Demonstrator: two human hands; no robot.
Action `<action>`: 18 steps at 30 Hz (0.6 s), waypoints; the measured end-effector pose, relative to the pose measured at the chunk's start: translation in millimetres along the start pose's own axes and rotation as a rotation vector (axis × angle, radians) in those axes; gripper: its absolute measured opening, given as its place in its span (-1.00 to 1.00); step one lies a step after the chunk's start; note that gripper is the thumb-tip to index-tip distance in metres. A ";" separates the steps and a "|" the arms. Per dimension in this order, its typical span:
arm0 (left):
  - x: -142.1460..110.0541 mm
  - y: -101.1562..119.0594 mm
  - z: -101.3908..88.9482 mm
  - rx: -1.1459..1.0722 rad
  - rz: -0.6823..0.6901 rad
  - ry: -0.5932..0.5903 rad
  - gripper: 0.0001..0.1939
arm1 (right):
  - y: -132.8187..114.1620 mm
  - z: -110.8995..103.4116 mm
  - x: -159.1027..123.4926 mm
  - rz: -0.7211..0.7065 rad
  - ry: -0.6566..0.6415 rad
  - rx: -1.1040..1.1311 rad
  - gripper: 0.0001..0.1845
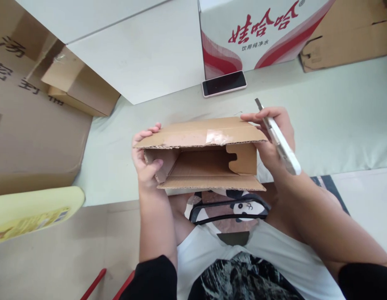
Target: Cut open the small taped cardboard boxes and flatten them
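A small brown cardboard box (pixel 199 137) is held up in front of me, its open end facing me so the empty inside shows. A strip of clear tape runs along its top panel. My left hand (pixel 145 160) grips the box's left end, thumb tucked inside against a side flap. My right hand (pixel 273 137) steadies the right end while also holding a white utility knife (pixel 280 143), its short blade pointing up and away from the box.
A phone (pixel 223 83) lies on the pale floor below a red-and-white water carton (pixel 258 33). Large cardboard boxes (pixel 31 125) stand at left, a flattened one (pixel 349 37) at top right, a white board (pixel 143 50) behind. A yellow package (pixel 31 212) is at lower left.
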State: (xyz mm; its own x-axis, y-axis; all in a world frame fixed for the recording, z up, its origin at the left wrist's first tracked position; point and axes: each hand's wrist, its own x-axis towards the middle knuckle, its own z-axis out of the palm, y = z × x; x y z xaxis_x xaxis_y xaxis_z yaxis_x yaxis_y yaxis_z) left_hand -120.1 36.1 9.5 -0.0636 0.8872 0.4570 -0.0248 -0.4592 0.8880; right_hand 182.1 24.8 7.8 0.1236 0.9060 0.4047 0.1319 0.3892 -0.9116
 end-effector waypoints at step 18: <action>-1.5 4.3 -6.4 -0.249 -0.138 0.128 -0.59 | 9.2 2.4 9.6 0.673 -0.249 0.398 -0.62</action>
State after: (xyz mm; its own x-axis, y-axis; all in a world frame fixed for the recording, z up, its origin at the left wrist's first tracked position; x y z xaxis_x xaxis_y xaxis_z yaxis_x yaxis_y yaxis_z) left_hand -126.5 32.5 12.4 -0.1677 0.9363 0.3085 -0.2845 -0.3456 0.8942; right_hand 182.2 37.4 3.1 -0.1759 0.9588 -0.2232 -0.2574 -0.2637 -0.9296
